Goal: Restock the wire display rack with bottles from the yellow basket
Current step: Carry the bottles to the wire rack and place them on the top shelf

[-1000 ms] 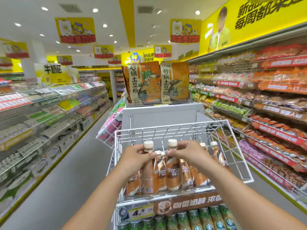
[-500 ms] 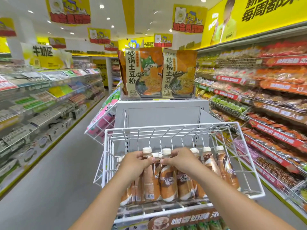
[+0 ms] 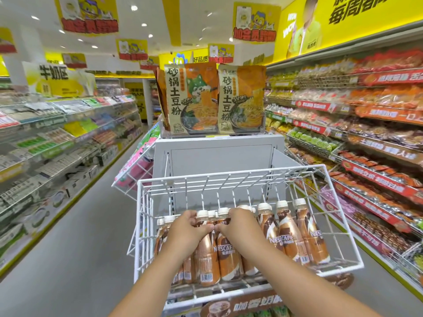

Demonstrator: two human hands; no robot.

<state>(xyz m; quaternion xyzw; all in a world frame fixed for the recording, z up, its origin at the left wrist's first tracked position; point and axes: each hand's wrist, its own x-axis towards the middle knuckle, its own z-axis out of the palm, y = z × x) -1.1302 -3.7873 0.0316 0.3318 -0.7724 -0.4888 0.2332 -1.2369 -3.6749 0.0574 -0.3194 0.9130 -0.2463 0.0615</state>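
At nine o'clock I see the dairy shelves (image 3: 57, 138) running down the aisle. Straight ahead at six o'clock sits the white wire rack (image 3: 229, 179), its back half bare and its front half packed with brown coffee bottles (image 3: 290, 234) standing upright. My left hand (image 3: 185, 229) comes in from seven o'clock, its fingers curled round the neck of one front bottle (image 3: 206, 252). My right hand (image 3: 238, 227) comes in from five o'clock, its fingers wrapped round the neck of the next bottle (image 3: 229, 259); the two thumbs nearly touch between the two. Both bottles stand in the rack's front row. At twelve o'clock two noodle packs (image 3: 215, 99) stand on the grey unit behind the rack. At three o'clock snack shelves (image 3: 366, 124) line the aisle. I see no yellow basket.
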